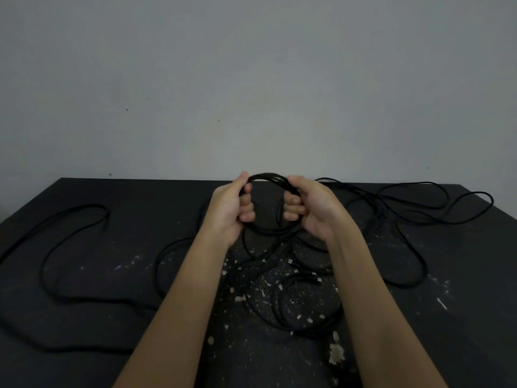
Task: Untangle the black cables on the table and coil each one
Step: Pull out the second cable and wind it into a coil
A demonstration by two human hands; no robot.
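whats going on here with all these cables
A person holds a partly wound coil of black cable above the black table, the left hand gripping one side and the right hand the other. A long loose loop lies to the left, a tangle to the right, and plug ends below the wrists, none of it coiled yet.

No readable text, labels or numbers anywhere.
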